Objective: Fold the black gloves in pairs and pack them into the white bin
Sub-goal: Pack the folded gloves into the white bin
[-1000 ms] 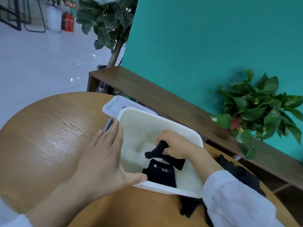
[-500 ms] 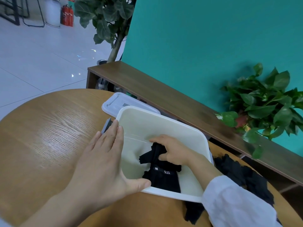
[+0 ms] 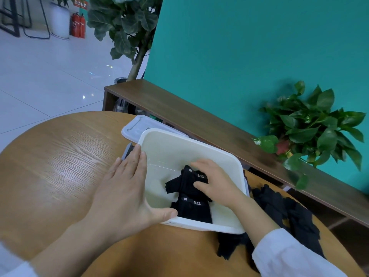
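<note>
White bin [image 3: 201,144] on the round wooden bench [image 3: 60,160], tipped toward the camera, with a white lid [image 3: 135,126] lying partly beneath its far-left corner. Left hand [image 3: 121,188] flat against the bin's left wall from outside, fingers straight and together along the rim, thumb hooked over the near rim. Right hand [image 3: 215,182] down inside the bin, fingers and thumb curled round a folded pair of black gloves [image 3: 189,180] with a "5.11" label facing up, that pair about mid-floor of the bin. A second folded pair [image 3: 193,209], same label, against the bin's near wall, touching the first. Loose pile of black gloves [image 3: 287,214] on the bench just right of the bin, part of it reaching under the bin's near-right corner and hidden by the right forearm in its white sleeve [image 3: 293,256]. Beyond the bin, a dark wooden shelf [image 3: 199,120] along a teal wall [image 3: 239,47], a leafy potted plant [image 3: 311,126] on it to the bin's right.
</note>
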A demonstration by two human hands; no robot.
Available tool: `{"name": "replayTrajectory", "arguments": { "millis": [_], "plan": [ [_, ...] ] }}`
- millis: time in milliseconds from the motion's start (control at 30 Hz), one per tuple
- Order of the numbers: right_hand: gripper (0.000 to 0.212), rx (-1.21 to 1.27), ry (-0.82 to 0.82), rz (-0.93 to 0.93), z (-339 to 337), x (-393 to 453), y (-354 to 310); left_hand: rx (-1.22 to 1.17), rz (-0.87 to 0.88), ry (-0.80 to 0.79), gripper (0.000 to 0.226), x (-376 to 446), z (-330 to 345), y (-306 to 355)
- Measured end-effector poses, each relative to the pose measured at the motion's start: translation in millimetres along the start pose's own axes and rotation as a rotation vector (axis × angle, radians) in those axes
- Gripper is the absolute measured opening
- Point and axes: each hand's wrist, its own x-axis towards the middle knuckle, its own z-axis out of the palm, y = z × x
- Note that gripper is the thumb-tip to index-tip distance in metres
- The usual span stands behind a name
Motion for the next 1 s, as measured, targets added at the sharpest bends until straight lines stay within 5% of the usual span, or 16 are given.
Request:
{"name": "replayTrajectory", "arguments": {
  "millis": [300, 567, 700, 1000],
  "plan": [
    [0.070, -0.174, -0.465, 0.204, 33, -8, -2, -0.024, 0.020, 0.043, 0.140, -10, 5, 1],
    [0.064, -0.212, -0.576, 0.225, 35, 2, -2, 0.018, -0.008, 0.038, 0.142, -5, 8, 1],
    [0.063, -0.115, -0.476, 0.227, 29, -2, -3, 0.048, -0.020, 0.018, 0.144, -3, 8, 1],
    [0.041, 0.211, 0.101, 0.209, -14, -64, -21, 0.070, -0.028, -0.025, 0.152, -2, 5, 4]
  ]
}}
